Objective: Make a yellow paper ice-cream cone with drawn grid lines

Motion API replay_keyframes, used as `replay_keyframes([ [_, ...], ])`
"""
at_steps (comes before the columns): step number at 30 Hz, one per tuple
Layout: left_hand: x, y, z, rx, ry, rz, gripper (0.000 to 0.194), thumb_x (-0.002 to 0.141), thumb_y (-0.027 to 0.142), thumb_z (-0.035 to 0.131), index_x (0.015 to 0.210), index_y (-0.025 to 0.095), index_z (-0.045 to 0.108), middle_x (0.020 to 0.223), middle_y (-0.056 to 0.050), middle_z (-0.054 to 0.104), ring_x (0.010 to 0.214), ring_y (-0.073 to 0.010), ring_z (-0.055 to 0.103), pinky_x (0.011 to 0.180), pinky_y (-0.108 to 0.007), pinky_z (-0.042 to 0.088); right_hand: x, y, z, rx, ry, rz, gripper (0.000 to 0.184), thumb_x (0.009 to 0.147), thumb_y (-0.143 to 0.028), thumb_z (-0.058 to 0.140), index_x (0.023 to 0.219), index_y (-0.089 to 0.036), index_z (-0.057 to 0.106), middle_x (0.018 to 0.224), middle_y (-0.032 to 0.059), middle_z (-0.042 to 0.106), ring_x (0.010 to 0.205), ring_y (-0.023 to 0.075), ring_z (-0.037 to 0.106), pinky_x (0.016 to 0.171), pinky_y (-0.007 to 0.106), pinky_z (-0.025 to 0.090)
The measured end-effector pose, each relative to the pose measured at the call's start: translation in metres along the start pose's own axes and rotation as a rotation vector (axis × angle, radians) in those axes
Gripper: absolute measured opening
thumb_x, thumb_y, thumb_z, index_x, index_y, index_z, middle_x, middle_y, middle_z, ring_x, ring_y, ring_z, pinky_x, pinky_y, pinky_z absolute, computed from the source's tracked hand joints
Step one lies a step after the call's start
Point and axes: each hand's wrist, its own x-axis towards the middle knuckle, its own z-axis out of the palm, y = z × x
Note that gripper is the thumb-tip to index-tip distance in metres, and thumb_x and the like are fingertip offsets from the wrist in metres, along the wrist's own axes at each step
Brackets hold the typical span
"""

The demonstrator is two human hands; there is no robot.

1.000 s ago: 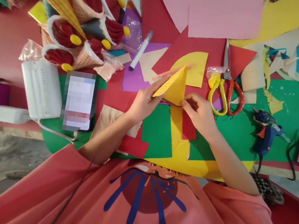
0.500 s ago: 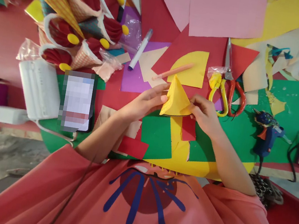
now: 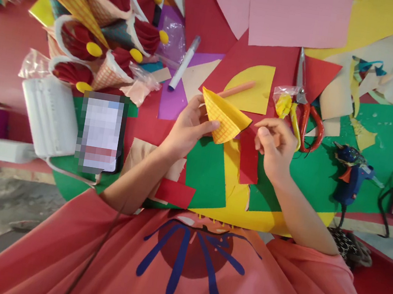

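Note:
My left hand [image 3: 192, 126] is closed around a small yellow paper cone [image 3: 223, 119], with the thumb pressing on its checked outer side. The cone's point is toward the upper left and its dark-edged mouth faces right. Just beyond that mouth, my right hand [image 3: 275, 142] hangs apart from the cone, fingers loosely bent with gaps between them and nothing visible in them. Behind the cone, an orange pencil [image 3: 241, 89] lies across a yellow paper piece [image 3: 263, 90] with a rounded edge.
Scissors [image 3: 311, 128] and a blue glue gun [image 3: 351, 184] lie on the right. Paper-cone decorations [image 3: 79, 39] fill the upper left, above a white device [image 3: 50, 116] and a phone [image 3: 104, 132]. A capped marker [image 3: 184, 65] and pink sheets [image 3: 299, 16] lie farther back.
The cone has turned in my left hand, its point swinging left and its checked side now facing up. My right hand has let go of the cone's edge and moved slightly right.

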Motion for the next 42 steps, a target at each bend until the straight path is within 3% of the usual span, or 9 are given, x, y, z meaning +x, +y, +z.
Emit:
replay_keyframes([
  [4, 0.0, -0.003, 0.001, 0.049, 0.041, 0.073, 0.052, 0.072, 0.039, 0.079, 0.111, 0.026, 0.047, 0.11, -0.002, 0.058, 0.105, -0.0201, 0.062, 0.074, -0.024, 0.055, -0.003, -0.004, 0.006, 0.047, -0.178, 0.1, 0.021, 0.082, -0.039, 0.069, 0.087, -0.018, 0.067, 0.07, -0.0031, 0.057, 0.048, 0.003, 0.046, 0.044, 0.019, 0.037],
  [9, 0.001, -0.011, 0.001, 0.069, 0.018, 0.15, 0.054, 0.071, 0.036, 0.08, 0.112, 0.028, 0.047, 0.117, -0.001, 0.056, 0.112, -0.0192, 0.059, 0.087, -0.027, 0.053, -0.004, 0.001, 0.014, 0.171, -0.157, 0.206, 0.024, 0.076, -0.04, 0.075, 0.078, -0.018, 0.067, 0.081, -0.0022, 0.059, 0.04, -0.0003, 0.045, 0.033, 0.018, 0.031],
  [15, -0.001, -0.008, 0.001, 0.034, -0.057, 0.169, 0.055, 0.065, 0.04, 0.084, 0.107, 0.027, 0.052, 0.114, -0.001, 0.057, 0.108, -0.0179, 0.06, 0.082, -0.025, 0.053, 0.003, 0.004, 0.009, 0.405, -0.125, 0.401, 0.026, 0.074, -0.04, 0.074, 0.077, -0.021, 0.056, 0.051, -0.011, 0.047, 0.03, 0.0031, 0.043, 0.025, 0.015, 0.03],
  [18, -0.002, 0.001, -0.001, -0.018, -0.114, 0.09, 0.044, 0.07, 0.043, 0.08, 0.103, 0.025, 0.057, 0.111, -0.001, 0.059, 0.102, -0.0163, 0.062, 0.077, -0.022, 0.054, 0.009, 0.002, 0.001, 0.478, -0.141, 0.465, 0.028, 0.073, -0.038, 0.073, 0.077, -0.021, 0.052, 0.051, -0.0111, 0.051, 0.035, 0.0058, 0.052, 0.03, 0.015, 0.041],
  [22, -0.002, 0.011, -0.004, -0.054, -0.089, -0.081, 0.037, 0.083, 0.038, 0.068, 0.115, 0.025, 0.057, 0.12, -0.002, 0.062, 0.099, -0.0146, 0.064, 0.078, -0.022, 0.054, 0.014, 0.003, -0.007, 0.482, -0.249, 0.493, 0.026, 0.07, -0.032, 0.074, 0.074, -0.02, 0.052, 0.054, -0.0088, 0.057, 0.04, 0.0086, 0.06, 0.037, 0.018, 0.051],
  [26, -0.004, 0.018, -0.003, -0.046, -0.188, -0.241, 0.043, 0.077, 0.025, 0.065, 0.12, 0.025, 0.057, 0.123, -0.003, 0.064, 0.101, -0.0175, 0.066, 0.079, -0.025, 0.055, 0.014, 0.003, -0.01, 0.443, -0.339, 0.473, 0.018, 0.072, -0.028, 0.072, 0.074, -0.017, 0.057, 0.065, -0.0032, 0.067, 0.053, 0.0095, 0.066, 0.051, 0.021, 0.057],
  [29, -0.004, 0.021, -0.003, -0.026, -0.219, -0.224, 0.031, 0.07, 0.02, 0.066, 0.101, 0.02, 0.066, 0.112, -0.003, 0.068, 0.098, -0.0177, 0.066, 0.079, -0.025, 0.055, 0.013, 0.003, -0.011, 0.418, -0.345, 0.449, 0.013, 0.075, -0.026, 0.069, 0.074, -0.017, 0.06, 0.068, -0.0021, 0.067, 0.058, 0.0081, 0.065, 0.055, 0.02, 0.057],
  [34, -0.004, 0.023, -0.007, -0.084, -0.275, -0.147, 0.005, 0.069, 0.02, 0.069, 0.072, 0.017, 0.068, 0.083, -0.002, 0.07, 0.071, -0.0115, 0.063, 0.06, -0.02, 0.049, 0.014, 0.001, -0.013, 0.466, -0.41, 0.418, 0.014, 0.077, -0.026, 0.069, 0.071, -0.016, 0.062, 0.069, -0.0004, 0.066, 0.055, 0.0075, 0.06, 0.042, 0.016, 0.048],
  [42, -0.005, 0.026, -0.011, -0.096, -0.328, -0.153, 0.017, 0.073, 0.026, 0.073, 0.063, 0.016, 0.064, 0.06, 0.0, 0.062, 0.057, -0.0093, 0.054, 0.057, -0.021, 0.044, 0.014, -0.001, -0.016, 0.474, -0.561, 0.431, 0.024, 0.077, -0.035, 0.075, 0.073, -0.014, 0.065, 0.068, 0.001, 0.069, 0.054, 0.0068, 0.062, 0.05, 0.017, 0.052],
])
